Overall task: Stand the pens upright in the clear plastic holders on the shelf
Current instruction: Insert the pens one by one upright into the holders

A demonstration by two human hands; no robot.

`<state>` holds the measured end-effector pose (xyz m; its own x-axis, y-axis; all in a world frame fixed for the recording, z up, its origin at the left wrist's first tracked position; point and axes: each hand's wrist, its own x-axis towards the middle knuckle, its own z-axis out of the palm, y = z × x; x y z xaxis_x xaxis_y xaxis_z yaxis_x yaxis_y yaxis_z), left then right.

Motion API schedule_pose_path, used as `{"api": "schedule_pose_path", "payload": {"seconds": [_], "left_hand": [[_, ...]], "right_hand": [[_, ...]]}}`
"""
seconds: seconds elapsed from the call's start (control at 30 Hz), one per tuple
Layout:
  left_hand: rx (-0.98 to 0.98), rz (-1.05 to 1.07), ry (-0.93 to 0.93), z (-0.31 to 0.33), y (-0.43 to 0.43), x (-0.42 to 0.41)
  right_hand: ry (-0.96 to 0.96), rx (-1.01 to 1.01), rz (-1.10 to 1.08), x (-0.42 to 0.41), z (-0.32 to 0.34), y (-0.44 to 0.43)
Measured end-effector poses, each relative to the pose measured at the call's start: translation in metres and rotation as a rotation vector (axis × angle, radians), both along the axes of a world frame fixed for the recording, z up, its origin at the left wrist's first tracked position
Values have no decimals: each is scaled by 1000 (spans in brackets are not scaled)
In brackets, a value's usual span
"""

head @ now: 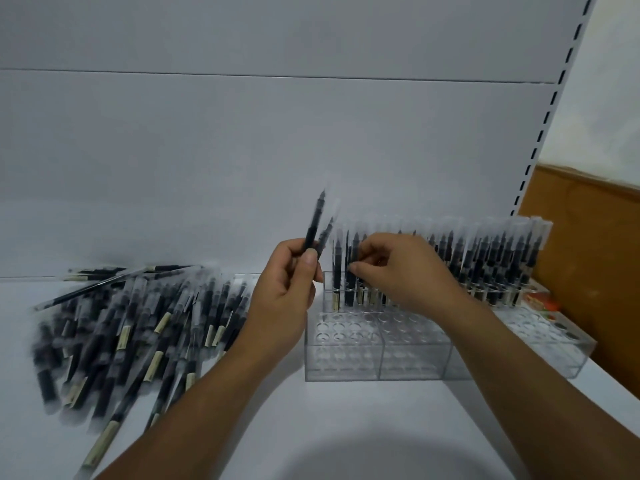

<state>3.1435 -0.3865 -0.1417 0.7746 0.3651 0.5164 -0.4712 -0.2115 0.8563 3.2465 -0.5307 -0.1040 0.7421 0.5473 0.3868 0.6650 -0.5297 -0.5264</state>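
Observation:
A large heap of black pens (138,327) with clear caps lies on the white shelf at the left. Clear plastic holders (374,351) with round holes stand at the centre and right; their back rows hold several upright pens (485,261), the front holes hold none. My left hand (287,289) is raised beside the holders' left end and grips two pens (317,226) pointing up. My right hand (398,271) reaches over the back row, its fingertips pinched on an upright pen (351,271) standing in a hole.
A white back panel rises behind the shelf, with a slotted upright (550,109) at the right. A brown cardboard box (588,265) stands to the right of the holders. A small colourful packet (543,303) lies behind the right holder.

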Motion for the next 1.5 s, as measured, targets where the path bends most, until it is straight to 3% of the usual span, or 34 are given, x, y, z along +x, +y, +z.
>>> {"api": "schedule_pose_path", "payload": {"seconds": [0.33, 0.43, 0.53, 0.73, 0.9, 1.03, 1.23, 1.5], "left_hand": [[31, -7, 13, -2, -1, 1], [50, -6, 22, -2, 0, 1], [80, -8, 26, -3, 1, 1], [183, -56, 21, -6, 1, 0], [219, 37, 12, -6, 0, 0], [213, 121, -5, -6, 4, 0], [233, 97, 8, -7, 3, 0], [227, 92, 11, -8, 2, 0]], "right_hand": [[-14, 2, -29, -5, -4, -15], [-5, 170, 13, -9, -4, -19], [134, 353, 148, -16, -3, -16], [235, 413, 253, -22, -4, -11], [380, 615, 281, -25, 0, -11], [392, 848, 144, -15, 10, -21], [108, 696, -10, -2, 4, -27], [-1, 478, 10, 1, -6, -22]]}}
